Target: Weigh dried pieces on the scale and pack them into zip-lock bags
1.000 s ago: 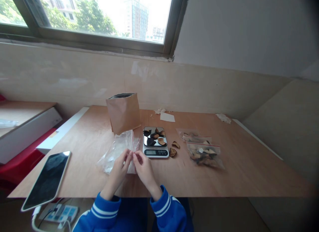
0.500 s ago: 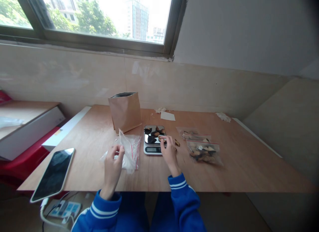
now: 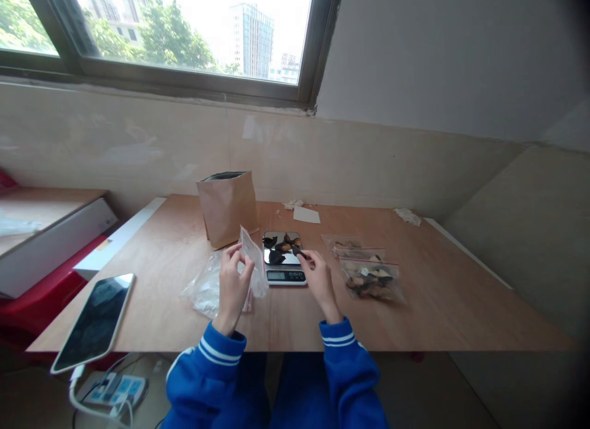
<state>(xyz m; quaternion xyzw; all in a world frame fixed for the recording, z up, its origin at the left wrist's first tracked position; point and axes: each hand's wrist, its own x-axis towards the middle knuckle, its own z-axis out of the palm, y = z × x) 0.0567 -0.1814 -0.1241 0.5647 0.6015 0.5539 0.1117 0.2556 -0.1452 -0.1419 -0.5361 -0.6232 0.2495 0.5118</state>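
Dark dried piece (image 3: pixel 295 251) pinched over the scale (image 3: pixel 286 276), clear bag (image 3: pixel 257 266) raised beside it

At the left of the worktop (image 3: pixel 159 287) lies a phone (image 3: pixel 94 321); a brown paper pouch (image 3: pixel 227 208) stands beyond the left hand (image 3: pixel 235 286). The left fingers curl into a ring, tips close together, holding the clear bag, which rises just right of them. Next, the scale carries more dried pieces (image 3: pixel 277 257). The right hand (image 3: pixel 318 280) has thumb and forefinger closed on the dark dried piece, which juts leftward from their tips. Farther right lie filled bags (image 3: pixel 371 281)
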